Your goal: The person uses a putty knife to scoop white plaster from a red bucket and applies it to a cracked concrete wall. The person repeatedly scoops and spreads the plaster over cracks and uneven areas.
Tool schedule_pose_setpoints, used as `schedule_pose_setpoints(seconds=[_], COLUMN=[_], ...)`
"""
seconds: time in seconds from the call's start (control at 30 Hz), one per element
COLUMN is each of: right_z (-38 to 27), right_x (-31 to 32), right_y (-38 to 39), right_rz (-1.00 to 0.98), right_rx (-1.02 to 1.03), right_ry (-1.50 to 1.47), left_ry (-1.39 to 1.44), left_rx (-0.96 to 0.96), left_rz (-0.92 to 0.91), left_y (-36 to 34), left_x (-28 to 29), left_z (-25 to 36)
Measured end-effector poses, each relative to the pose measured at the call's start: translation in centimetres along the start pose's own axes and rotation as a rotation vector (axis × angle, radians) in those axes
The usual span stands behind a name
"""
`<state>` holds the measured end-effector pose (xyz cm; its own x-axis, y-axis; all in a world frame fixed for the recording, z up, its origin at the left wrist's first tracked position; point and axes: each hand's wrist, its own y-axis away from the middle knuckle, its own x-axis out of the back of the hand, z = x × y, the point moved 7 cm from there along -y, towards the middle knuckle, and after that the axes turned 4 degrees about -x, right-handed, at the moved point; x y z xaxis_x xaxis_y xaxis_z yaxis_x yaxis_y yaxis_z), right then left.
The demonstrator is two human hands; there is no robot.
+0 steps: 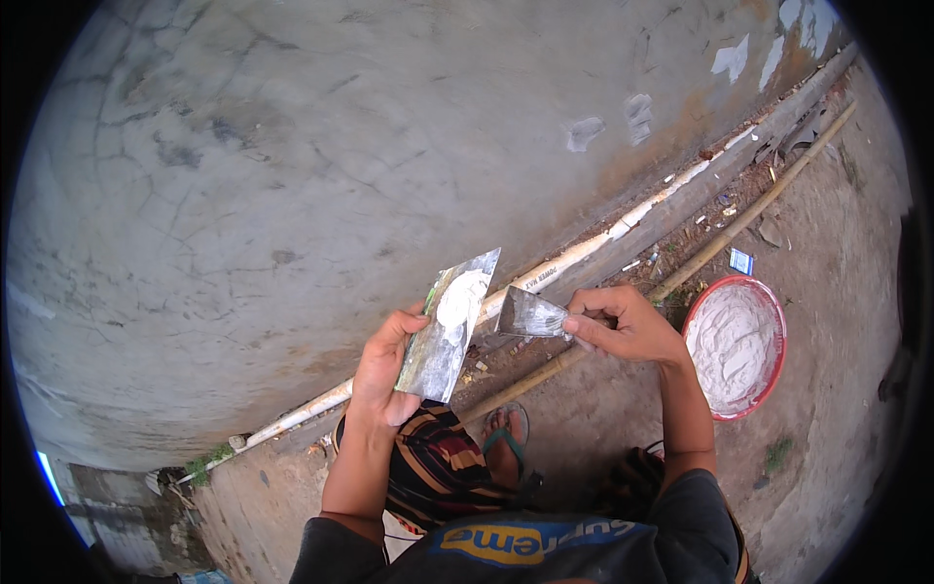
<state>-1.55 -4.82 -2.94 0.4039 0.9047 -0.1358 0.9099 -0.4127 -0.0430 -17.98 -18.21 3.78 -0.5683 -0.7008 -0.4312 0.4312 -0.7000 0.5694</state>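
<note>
My left hand [387, 365] is closed round the edge of a flat rectangular metal plate [435, 362], tilted in front of the wall. A dab of white putty [461, 304] lies on the plate's upper part. In my right hand [623, 323] is a putty knife [530, 315], pinched near the base of its blade. The wide blade points left toward the plate, with a small gap between them, and carries greyish-white smears. To the right of my right hand, a red basin [781, 341] full of white putty [730, 346] stands on the ground.
A grey cracked plaster wall [263, 185] fills the upper left, with pale patches [732, 58] at upper right. Along its foot run a white pipe [574, 258] and a bamboo pole [739, 224], with litter between. A small blue-and-white packet [741, 261] lies by the basin. My sandalled foot [506, 438] is below.
</note>
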Motion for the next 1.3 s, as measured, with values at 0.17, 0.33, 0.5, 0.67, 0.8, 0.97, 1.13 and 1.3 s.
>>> schedule_pose_setpoints(seconds=[0.17, 0.33, 0.5, 0.67, 0.8, 0.97, 1.13, 1.3], right_z=[-3.0, -3.7, -2.4, -0.7, -3.7, -5.5, -5.2, -4.2], right_x=[1.1, -3.0, -4.6, -3.3, 1.0, 2.6, 2.5, 2.5], right_y=[1.5, 0.0, -0.7, 0.4, 1.8, 1.8, 1.3, 0.8], right_rz=[0.409, 0.439, 0.413, 0.393, 0.538, 0.527, 0.48, 0.48], right_rx=[0.279, 0.531, 0.6, 0.541, 0.476, 0.455, 0.427, 0.408], right_ry=[0.268, 0.564, 0.651, 0.811, 0.794, 0.813, 0.766, 0.719], left_ry=[0.082, 0.29, 0.295, 0.143, -0.259, -0.455, -0.518, -0.544], left_rx=[0.034, 0.126, 0.139, -0.018, -0.289, -0.288, -0.289, -0.31], left_rz=[-0.015, -0.118, -0.231, -0.122, 0.001, 0.013, 0.015, 0.052], left_y=[-0.7, -0.9, -0.6, -0.2, 0.2, -0.2, -0.1, -0.1], left_x=[1.6, 1.5, 1.5, 1.9, 1.9, 1.6, 1.7, 1.6], left_z=[0.0, -0.4, -0.2, 1.1, 1.7, 1.2, 0.8, 0.6])
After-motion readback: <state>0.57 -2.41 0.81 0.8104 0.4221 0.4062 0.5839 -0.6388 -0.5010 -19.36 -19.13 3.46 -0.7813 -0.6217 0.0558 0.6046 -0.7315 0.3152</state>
